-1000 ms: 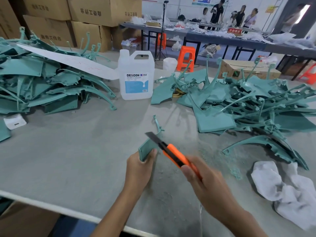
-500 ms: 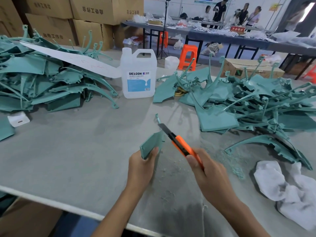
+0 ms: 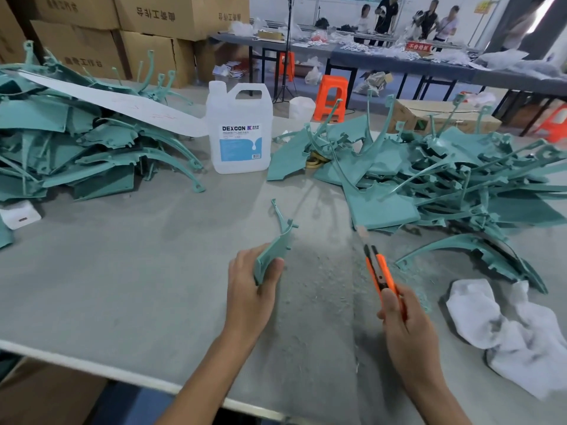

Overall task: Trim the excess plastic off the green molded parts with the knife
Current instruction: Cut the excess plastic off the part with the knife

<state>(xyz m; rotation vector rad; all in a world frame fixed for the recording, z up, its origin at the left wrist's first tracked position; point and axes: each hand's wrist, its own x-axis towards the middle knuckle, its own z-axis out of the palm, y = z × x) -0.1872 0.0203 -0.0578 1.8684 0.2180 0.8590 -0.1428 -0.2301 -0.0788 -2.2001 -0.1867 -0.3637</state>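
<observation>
From the head camera, the left hand gripped a small green part, thumb on its near face and fingers curled behind, holding it tilted above the grey desk with its thin curved stem pointing up and away. The right hand was closed around the handle of an orange knife, whose tip pointed away from the person; the blade itself was too blurred to make out. The knife and the part were apart, not touching, with a patch of green shavings on the desk between and below them. A heap of green parts lay at the far left with a long white strip across its top, and a second heap spread over the far right. A white jug with a blue label stood upright between the heaps. A crumpled white cloth lay on the desk to the right of the right hand, just beside a curved green part. Cardboard boxes were stacked behind the desk.
</observation>
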